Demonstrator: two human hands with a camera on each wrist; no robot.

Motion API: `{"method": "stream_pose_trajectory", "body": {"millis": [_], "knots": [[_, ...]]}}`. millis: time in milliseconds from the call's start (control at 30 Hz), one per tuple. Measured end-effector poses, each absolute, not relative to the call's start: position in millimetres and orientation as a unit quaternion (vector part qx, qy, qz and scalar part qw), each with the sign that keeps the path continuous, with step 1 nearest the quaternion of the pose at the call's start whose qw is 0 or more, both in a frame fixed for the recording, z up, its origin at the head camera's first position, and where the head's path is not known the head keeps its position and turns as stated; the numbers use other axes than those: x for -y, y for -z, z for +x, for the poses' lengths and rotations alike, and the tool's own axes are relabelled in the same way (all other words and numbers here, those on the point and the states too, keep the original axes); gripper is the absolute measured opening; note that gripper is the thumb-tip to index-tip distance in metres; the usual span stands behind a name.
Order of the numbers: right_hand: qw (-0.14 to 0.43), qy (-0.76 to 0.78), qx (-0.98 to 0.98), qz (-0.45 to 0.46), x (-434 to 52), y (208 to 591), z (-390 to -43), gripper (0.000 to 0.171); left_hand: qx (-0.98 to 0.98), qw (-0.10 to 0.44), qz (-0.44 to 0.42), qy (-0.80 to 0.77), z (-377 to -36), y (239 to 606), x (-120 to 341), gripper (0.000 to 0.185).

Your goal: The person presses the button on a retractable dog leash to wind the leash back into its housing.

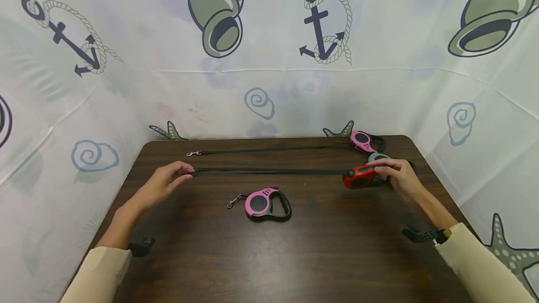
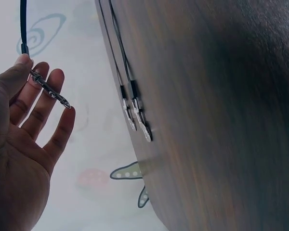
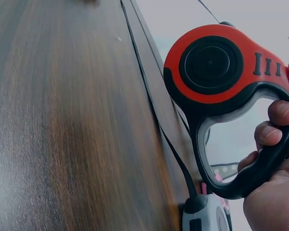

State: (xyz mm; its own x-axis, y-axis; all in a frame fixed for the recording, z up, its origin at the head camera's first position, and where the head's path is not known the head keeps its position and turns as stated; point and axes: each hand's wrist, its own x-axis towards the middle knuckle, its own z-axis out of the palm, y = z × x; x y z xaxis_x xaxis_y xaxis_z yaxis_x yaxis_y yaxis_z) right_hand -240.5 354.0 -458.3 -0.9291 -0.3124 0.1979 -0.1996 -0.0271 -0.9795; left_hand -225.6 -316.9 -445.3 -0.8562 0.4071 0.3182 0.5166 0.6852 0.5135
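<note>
In the head view, the right hand (image 1: 397, 175) grips the handle of a red leash (image 1: 365, 170) at the right side of the table (image 1: 273, 265), while the left hand (image 1: 166, 182) pinches the far end of its black cord (image 1: 269, 171). One pink leash (image 1: 257, 197) lies between the arms; a second pink leash (image 1: 360, 138) and a grey leash (image 1: 376, 156) sit at the back right.

In the left wrist view, thumb and fingertips are together on the cord's end, with a metal clip (image 2: 50, 88) lying across the fingers. The cord looks thin and soft, likely easy to let slip; the clip seems hard and is best held at its base.

In the right wrist view, curled fingers pass through the loop handle. The casing looks stiff, smooth and fairly light; the loop should give the surest hold. No brand, label or writing is readable.
</note>
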Motion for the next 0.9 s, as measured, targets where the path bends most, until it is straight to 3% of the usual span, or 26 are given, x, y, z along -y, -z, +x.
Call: {"method": "stream_pose_trajectory", "body": {"millis": [900], "knots": [[0.038,0.672,-0.712,-0.199,-326,456,-235,0.025,0.906,0.078,-0.270,0.316,-222,440,295,0.018]]}}
